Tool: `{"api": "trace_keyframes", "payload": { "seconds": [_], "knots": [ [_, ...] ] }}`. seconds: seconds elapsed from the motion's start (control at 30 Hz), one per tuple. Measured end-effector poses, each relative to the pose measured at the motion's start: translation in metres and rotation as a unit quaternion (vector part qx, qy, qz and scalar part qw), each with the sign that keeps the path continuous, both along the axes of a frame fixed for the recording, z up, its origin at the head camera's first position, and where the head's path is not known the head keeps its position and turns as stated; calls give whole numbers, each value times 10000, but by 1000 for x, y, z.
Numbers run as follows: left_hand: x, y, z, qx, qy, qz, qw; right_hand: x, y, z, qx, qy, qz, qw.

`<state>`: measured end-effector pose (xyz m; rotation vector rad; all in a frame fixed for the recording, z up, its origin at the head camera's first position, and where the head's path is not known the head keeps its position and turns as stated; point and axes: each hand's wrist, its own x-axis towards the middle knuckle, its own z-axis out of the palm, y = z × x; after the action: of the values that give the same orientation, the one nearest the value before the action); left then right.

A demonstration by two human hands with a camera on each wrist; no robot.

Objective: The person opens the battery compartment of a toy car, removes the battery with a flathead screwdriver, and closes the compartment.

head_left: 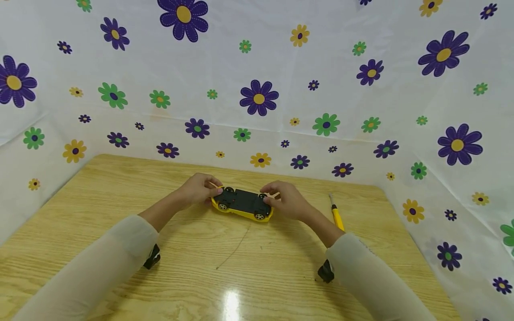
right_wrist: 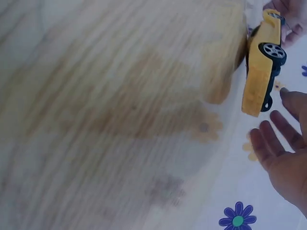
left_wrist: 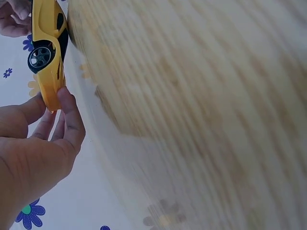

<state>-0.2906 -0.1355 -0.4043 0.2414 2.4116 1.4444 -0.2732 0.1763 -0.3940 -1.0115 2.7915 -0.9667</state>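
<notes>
A yellow toy car (head_left: 245,201) is upside down over the table, its black underside and wheels facing up. My left hand (head_left: 199,189) pinches one end of it between thumb and fingers, as the left wrist view also shows on the yellow body (left_wrist: 48,79). At the car's other end is my right hand (head_left: 287,200). In the right wrist view, that hand (right_wrist: 288,153) has its fingers spread and relaxed, with a gap between the fingertips and the car (right_wrist: 261,72).
A screwdriver with a yellow handle (head_left: 337,216) lies on the wooden table (head_left: 180,276) to the right, beyond my right forearm. A white cloth with printed flowers (head_left: 277,62) hangs behind the table and at both sides.
</notes>
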Motion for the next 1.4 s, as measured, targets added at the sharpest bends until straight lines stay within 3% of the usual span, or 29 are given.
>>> {"api": "trace_keyframes", "payload": {
  "seconds": [0.17, 0.37, 0.9, 1.4],
  "knots": [
    [-3, -1, -3, 8, 31, -6, 10000, 6, -7, -1, 270, 679, 452, 9963],
    [-2, -1, -3, -25, 69, -49, 10000, 16, -13, -1, 773, 1088, 805, 9878],
    [-13, 7, 0, -330, 315, -208, 9987, 24, -13, -4, 1097, 1334, 933, 9805],
    [-30, 21, 1, -558, 785, -578, 9937, 46, -15, -5, 1242, 1450, 967, 9768]
  ]
}}
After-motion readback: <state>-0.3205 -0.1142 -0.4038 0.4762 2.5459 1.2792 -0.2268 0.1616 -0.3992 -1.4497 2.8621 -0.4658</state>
